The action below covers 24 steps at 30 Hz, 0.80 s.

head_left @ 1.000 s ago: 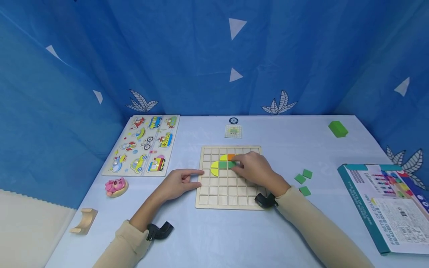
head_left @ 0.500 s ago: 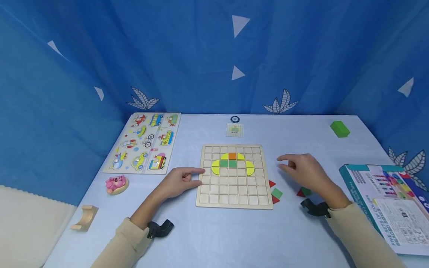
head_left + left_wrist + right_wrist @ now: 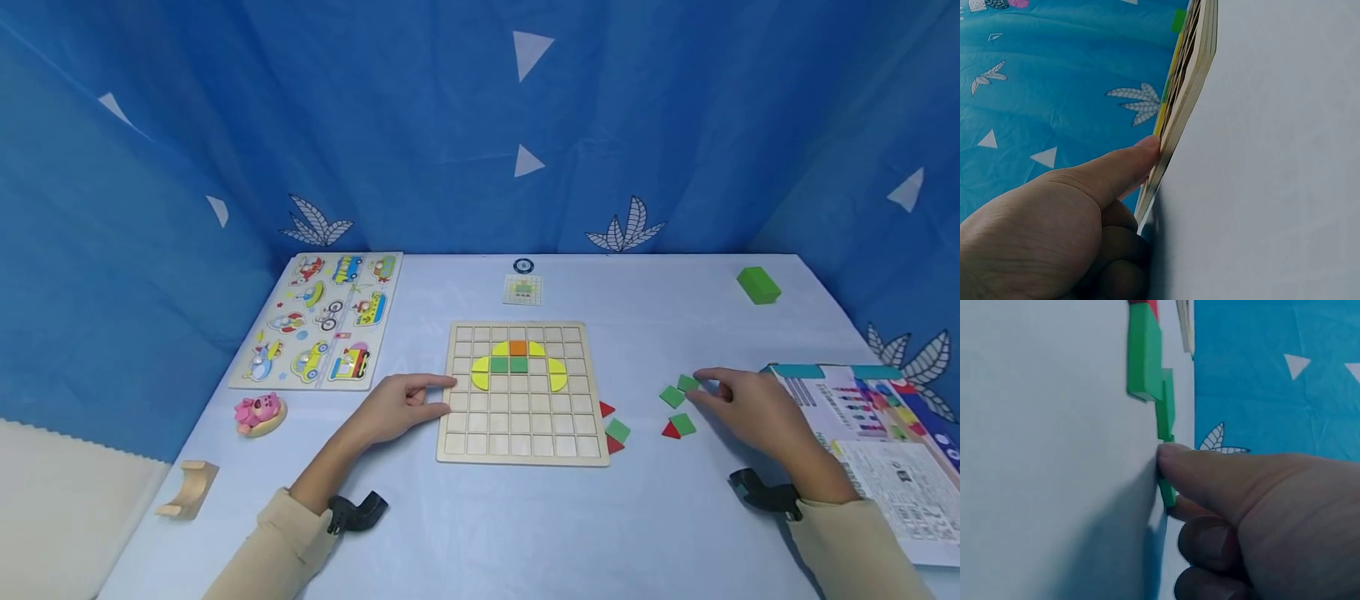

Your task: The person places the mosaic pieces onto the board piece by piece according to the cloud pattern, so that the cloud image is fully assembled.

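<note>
Touching the left edge of the gridded board [image 3: 498, 423], the left hand [image 3: 396, 411] had thumb and forefinger spread. Right of the green pair [image 3: 499, 365], a bare cell [image 3: 538, 365] likely called for a tile next; picking one up seemed the step in hand. Farther right, on the bench [image 3: 525, 529], a green tile [image 3: 686, 383], square with no long axis, lay askew to the board, pinched by the right hand [image 3: 761, 410].
</note>
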Tool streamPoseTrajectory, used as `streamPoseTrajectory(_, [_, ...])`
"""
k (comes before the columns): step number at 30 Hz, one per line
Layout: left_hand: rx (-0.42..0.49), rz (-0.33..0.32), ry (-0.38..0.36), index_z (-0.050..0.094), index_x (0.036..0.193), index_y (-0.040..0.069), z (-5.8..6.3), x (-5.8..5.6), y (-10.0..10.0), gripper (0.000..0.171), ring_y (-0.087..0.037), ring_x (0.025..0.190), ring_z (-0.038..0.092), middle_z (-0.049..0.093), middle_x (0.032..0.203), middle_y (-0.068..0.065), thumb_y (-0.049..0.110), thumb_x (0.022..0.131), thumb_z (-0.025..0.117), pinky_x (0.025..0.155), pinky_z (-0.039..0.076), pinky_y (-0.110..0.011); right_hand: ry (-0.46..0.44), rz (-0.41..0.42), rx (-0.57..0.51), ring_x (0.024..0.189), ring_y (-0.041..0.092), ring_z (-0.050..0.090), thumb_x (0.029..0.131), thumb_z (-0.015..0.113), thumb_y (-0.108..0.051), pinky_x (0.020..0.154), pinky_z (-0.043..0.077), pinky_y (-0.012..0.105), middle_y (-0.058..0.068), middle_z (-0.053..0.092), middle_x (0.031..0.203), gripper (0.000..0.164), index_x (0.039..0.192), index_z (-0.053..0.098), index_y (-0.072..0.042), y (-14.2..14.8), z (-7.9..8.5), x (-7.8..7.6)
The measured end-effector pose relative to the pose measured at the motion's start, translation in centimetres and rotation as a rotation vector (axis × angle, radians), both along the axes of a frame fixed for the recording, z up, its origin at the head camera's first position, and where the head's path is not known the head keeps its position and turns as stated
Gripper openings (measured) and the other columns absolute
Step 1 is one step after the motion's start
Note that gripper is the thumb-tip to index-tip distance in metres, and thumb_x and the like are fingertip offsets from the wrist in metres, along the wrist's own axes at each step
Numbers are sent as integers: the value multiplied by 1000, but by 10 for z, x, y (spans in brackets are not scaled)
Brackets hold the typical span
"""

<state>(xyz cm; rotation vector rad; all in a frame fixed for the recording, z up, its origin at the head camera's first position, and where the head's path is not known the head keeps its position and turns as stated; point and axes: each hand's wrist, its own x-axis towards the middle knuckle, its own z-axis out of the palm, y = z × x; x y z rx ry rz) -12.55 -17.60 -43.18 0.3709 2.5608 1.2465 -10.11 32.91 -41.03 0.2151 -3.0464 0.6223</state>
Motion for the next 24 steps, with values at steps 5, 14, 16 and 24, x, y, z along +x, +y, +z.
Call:
streamPoseTrajectory(5, [10,-2,0,72,127,30,-1,-1,-1,38,-12,50,33,37,55,6,33,90,80,56,32,-27,8,8,37,59,17,43,93,76,-20,52,29,30,-2,45,63,36,122,70,-1,-4,-1,0])
streamPoseTrajectory(14, [9,-4,-2,72,128,30,-1,-1,0,38,-12,50,32,37,56,6,32,91,80,56,31,-27,75,13,32,59,16,46,94,75,-14,48,34,26,-3,46,63,31,122,68,-3,-10,2,-1])
streamPoseTrajectory(16, [9,-4,-1,72,128,30,-1,-1,0,38,-12,50,33,37,56,6,32,91,80,55,31,-27,60,15,41,59,16,46,93,76,-15,48,34,26,-2,47,64,38,127,65,-2,-9,2,-2])
streamPoseTrajectory(24, [0,-1,1,72,128,30,-1,-1,0,38,-12,51,33,37,56,6,31,91,80,56,31,-27,27,-8,42,59,17,47,95,74,-17,46,32,27,-1,45,63,42,131,63,3,-3,-3,-3])
